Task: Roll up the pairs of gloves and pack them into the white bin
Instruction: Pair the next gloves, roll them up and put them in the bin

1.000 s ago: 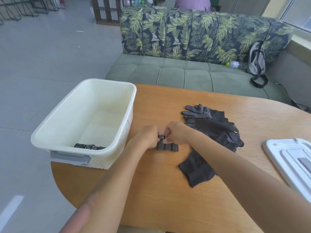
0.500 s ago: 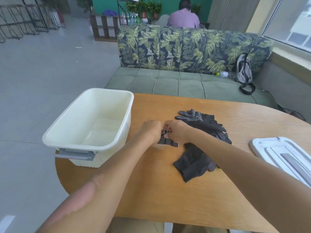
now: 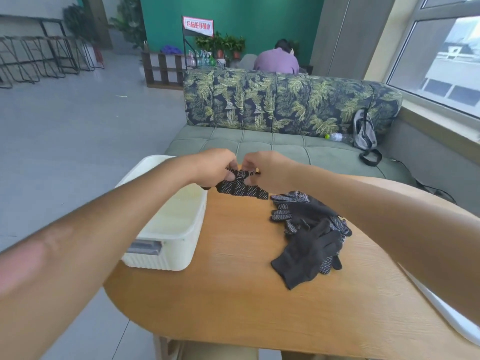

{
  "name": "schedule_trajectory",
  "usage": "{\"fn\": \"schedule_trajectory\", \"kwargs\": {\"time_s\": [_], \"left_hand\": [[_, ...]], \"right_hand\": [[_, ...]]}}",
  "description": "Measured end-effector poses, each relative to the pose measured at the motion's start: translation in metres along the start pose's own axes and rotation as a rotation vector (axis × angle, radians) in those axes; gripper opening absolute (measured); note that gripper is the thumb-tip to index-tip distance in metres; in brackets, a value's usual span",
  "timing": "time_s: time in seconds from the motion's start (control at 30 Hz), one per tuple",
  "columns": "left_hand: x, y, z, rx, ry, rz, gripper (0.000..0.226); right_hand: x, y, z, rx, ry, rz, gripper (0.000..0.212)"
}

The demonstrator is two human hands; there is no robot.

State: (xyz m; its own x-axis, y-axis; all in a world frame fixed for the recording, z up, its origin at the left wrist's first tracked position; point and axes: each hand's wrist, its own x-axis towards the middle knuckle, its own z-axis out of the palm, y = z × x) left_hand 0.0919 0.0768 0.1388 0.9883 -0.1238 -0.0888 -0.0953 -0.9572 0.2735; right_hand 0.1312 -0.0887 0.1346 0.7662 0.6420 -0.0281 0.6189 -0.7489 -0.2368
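A rolled pair of black dotted gloves [image 3: 241, 188] hangs in the air above the table's far edge. My left hand [image 3: 214, 169] and my right hand [image 3: 262, 170] both pinch its cuff band from either side. The white bin [image 3: 171, 229] stands at the table's left edge, just left of and below the roll; my left forearm hides part of its inside. A loose pile of black gloves [image 3: 309, 235] lies on the wooden table [image 3: 246, 302], to the right of the roll and under my right forearm.
A white lid [image 3: 446, 318] lies at the table's right edge, mostly behind my right arm. Past the table stands a green sofa [image 3: 272, 144] with a backpack [image 3: 365, 131] and a bottle [image 3: 336, 136]. A person sits further back.
Both hands have lifted the rolled pair off the table and up over its far edge. The camera has tilted upward, showing more of the room.
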Motion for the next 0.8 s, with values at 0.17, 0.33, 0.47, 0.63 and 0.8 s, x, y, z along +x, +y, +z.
{"fn": "schedule_trajectory", "kwargs": {"time_s": [0.17,0.33,0.47,0.63,0.8], "left_hand": [[-0.024,-0.041,-0.02,-0.027,0.029,-0.052,0.014],[-0.041,-0.088,-0.021,-0.045,0.041,-0.128,0.015],[-0.048,-0.115,-0.011,-0.031,0.025,-0.177,0.018],[-0.041,-0.149,0.015,-0.02,-0.001,-0.221,0.015],[-0.027,-0.173,0.049,-0.03,-0.131,-0.2,0.016]], "right_hand": [[0.025,-0.041,0.004,0.045,0.043,-0.062,0.022],[0.053,-0.081,0.021,0.05,0.033,-0.112,0.03],[0.072,-0.104,0.041,-0.013,-0.033,-0.125,0.034],[0.092,-0.119,0.065,-0.148,-0.089,-0.143,0.037],[0.117,-0.125,0.098,-0.328,-0.298,-0.13,0.017]]}}
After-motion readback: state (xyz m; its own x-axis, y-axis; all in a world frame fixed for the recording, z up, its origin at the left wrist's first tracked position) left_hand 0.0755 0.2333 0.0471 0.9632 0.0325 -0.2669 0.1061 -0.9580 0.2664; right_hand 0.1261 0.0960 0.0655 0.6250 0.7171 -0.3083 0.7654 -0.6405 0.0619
